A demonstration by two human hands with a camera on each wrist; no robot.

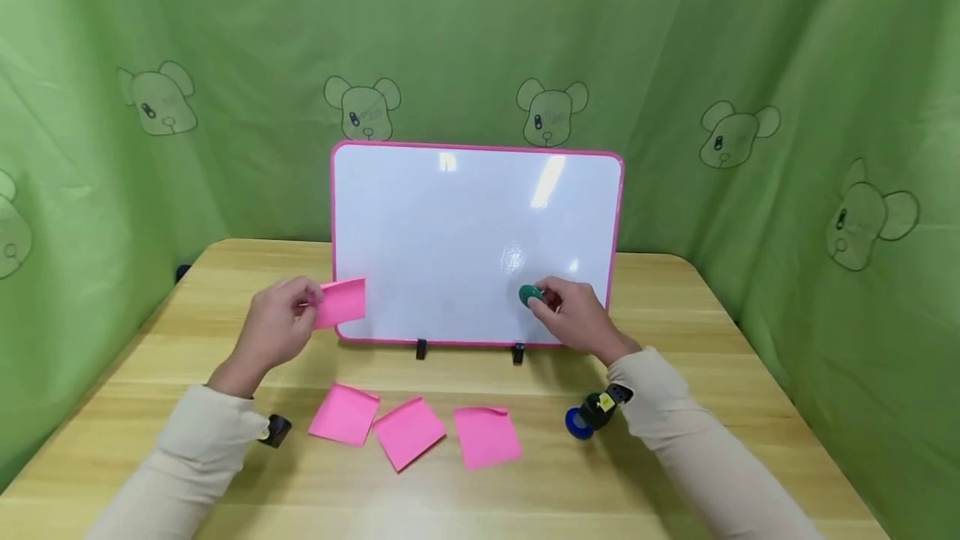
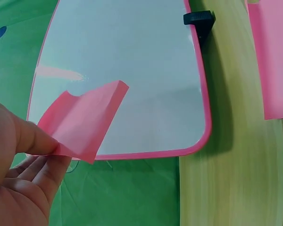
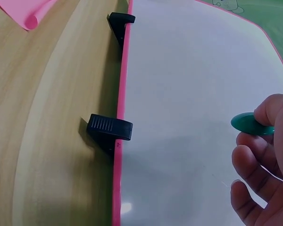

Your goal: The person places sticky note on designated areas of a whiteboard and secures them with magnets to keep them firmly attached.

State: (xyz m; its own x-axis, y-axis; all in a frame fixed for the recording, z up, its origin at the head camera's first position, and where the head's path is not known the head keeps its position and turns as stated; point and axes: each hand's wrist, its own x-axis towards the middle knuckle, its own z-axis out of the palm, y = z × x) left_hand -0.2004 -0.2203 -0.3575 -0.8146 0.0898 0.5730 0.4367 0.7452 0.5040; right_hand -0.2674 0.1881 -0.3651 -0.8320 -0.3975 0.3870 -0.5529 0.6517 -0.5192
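Note:
Between thumb and fingers my left hand [image 1: 279,322] pinches a pink sticky note [image 1: 344,302] by its edge. The note overlaps the lower left corner of a pink-framed whiteboard [image 1: 450,240] in the head view; in the left wrist view the sticky note [image 2: 85,123] bends slightly. My right hand [image 1: 576,312] holds a round green magnet [image 1: 530,295] in front of the board's lower right part. In the right wrist view, thumb and index finger grip the green magnet [image 3: 250,124], with the other fingers curled loosely below.
Three pink sticky notes, left [image 1: 345,414], middle [image 1: 409,433] and right [image 1: 487,437], lie on the wooden table [image 1: 405,507]. A blue round magnet [image 1: 578,423] is partly hidden by the right wrist camera. Black feet [image 1: 518,353] support the board. Green curtains [image 1: 465,23] surround the table.

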